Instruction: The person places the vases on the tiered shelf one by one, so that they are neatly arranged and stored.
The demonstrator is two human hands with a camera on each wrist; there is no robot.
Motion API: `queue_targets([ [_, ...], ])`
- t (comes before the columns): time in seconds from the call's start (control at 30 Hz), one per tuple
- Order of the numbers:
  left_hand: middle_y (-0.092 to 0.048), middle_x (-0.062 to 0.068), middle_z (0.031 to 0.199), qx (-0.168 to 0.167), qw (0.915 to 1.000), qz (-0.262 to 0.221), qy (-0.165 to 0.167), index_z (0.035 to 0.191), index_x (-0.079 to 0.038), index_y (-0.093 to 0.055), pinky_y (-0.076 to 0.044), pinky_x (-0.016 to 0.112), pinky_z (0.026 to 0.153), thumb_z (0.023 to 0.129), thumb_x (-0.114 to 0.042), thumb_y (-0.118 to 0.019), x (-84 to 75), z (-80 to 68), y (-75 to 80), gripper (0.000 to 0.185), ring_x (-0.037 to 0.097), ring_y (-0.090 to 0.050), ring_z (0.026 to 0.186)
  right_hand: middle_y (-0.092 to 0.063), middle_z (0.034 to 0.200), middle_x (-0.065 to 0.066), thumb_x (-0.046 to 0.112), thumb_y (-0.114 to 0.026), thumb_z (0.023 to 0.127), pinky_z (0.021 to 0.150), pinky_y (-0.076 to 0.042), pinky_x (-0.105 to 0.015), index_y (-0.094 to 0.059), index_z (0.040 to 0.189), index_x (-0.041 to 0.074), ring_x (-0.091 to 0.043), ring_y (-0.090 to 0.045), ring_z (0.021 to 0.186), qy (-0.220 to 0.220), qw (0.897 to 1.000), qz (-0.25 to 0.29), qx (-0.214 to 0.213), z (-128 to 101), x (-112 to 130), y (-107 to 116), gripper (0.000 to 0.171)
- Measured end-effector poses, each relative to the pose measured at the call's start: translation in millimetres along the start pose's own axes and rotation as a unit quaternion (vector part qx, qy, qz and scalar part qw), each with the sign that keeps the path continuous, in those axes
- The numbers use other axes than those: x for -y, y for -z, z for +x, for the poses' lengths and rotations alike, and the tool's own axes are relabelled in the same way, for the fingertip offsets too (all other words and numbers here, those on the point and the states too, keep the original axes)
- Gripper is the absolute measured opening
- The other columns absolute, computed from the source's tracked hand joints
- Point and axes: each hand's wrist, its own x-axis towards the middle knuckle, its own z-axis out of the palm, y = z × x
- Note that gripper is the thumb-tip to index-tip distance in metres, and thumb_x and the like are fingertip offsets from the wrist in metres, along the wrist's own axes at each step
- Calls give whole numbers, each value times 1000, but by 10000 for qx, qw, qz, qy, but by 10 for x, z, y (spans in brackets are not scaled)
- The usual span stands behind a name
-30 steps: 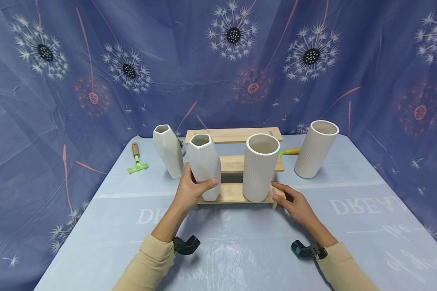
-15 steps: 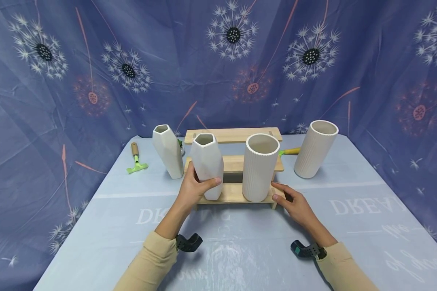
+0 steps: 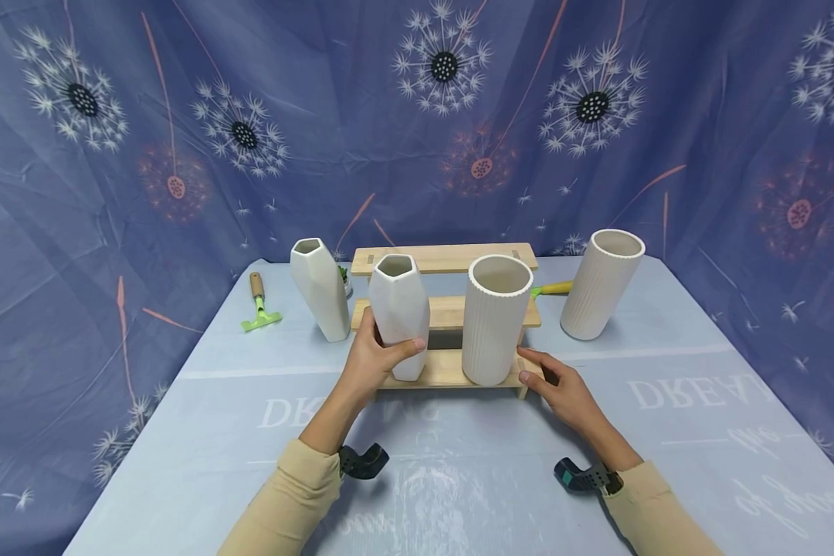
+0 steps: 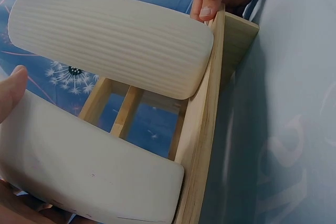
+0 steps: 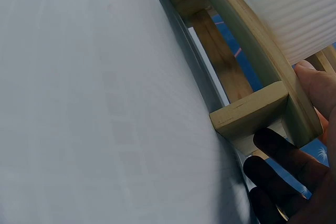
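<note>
Faceted vase (image 3: 398, 309) shifted rightward; hands (image 3: 370, 364) (image 3: 563, 392) grip vase, shelf (image 3: 443, 374).

The faceted vase (image 3: 399, 309) looks smooth, matt ceramic; the ribbed vase (image 3: 496, 332) near the right edge of the grained wooden shelf (image 3: 443, 367), finely ridged. A creased cloth curtain (image 3: 333, 139) hangs behind the desk (image 3: 459, 494).

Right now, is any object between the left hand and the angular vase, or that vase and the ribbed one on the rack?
No object visible: the left hand grips the angular vase, and just a gap parts it from the ribbed vase on the rack.
</note>
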Motion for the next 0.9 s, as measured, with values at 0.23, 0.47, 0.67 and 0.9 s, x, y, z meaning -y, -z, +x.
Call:
queue_targets([
  [0.23, -49, 4, 132, 2, 10000, -65, -6, 137, -23, -32, -40, 45, 101, 74, -16, -81, 15, 6, -13, 80, 24, -49, 122, -42, 147, -11, 37, -59, 92, 87, -36, -2, -49, 138, 18, -27, -44, 131, -25, 10000, 87, 18, 4, -7, -7, 50],
  [0.47, -49, 2, 130, 15, 10000, -75, -2, 136, -24, -33, -41, 45, 100, 74, -18, -81, 18, 14, -17, 78, 23, -49, 121, -44, 146, -10, 36, -59, 92, 87, -39, -5, -50, 137, 19, -24, -46, 127, 32, 10000, 7, -11, 3, -2, -2, 49],
  [0.67, -50, 2, 130, 46, 9999, -149, -31, 134, -24, -34, -42, 45, 99, 75, -17, -81, 28, 21, -18, 76, 23, -49, 121, -45, 146, -9, 38, -59, 92, 87, -39, -5, -50, 137, 20, -22, -47, 125, -21, 10000, -67, -25, -1, 14, 5, 50],
  [0.9, -49, 2, 130, 32, 9998, -168, -39, 135, -25, -33, -42, 45, 99, 75, -17, -81, 35, 27, -26, 77, 23, -49, 121, -45, 145, -9, 39, -59, 92, 86, -41, -7, -50, 137, 21, 0, -48, 115, -45, 9999, -129, -29, -1, 17, 7, 49],
])
